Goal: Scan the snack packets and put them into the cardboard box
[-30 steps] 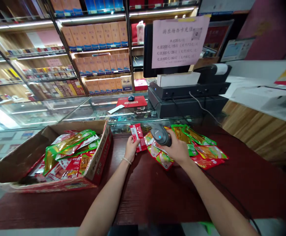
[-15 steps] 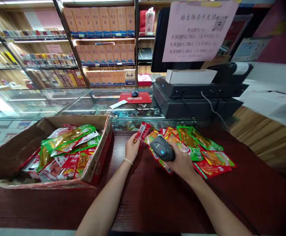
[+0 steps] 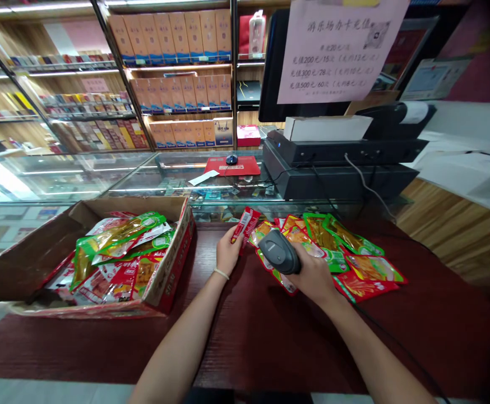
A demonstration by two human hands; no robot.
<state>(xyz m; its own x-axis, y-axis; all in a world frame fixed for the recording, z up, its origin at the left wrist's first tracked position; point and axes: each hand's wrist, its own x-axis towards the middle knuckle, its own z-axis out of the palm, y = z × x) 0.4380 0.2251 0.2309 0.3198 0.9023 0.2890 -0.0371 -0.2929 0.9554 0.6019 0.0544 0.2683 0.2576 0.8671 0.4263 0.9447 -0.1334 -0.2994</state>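
Observation:
My left hand (image 3: 229,251) is closed on a red snack packet (image 3: 247,223), with a white barcode patch turned up. My right hand (image 3: 313,273) grips a dark grey barcode scanner (image 3: 277,251), whose head points left toward the packet but stays apart from it. Beneath and behind the scanner lies a spread of red, yellow and green snack packets (image 3: 323,233) on the dark red table (image 3: 245,336). On the left stands an open cardboard box (image 3: 180,247) holding several more snack packets (image 3: 119,235). The fingers of my right hand are partly hidden by the scanner.
Behind the table runs a glass display counter (image 3: 131,171) with a red mat (image 3: 249,166) and a mouse (image 3: 231,160). A monitor (image 3: 272,73) with a pink paper sign stands above a black cash drawer (image 3: 337,182). The scanner's cable (image 3: 396,339) trails across the right side.
The blue light on top of the scanner has gone out. Both hands keep nearly the same place, and the view has shifted slightly.

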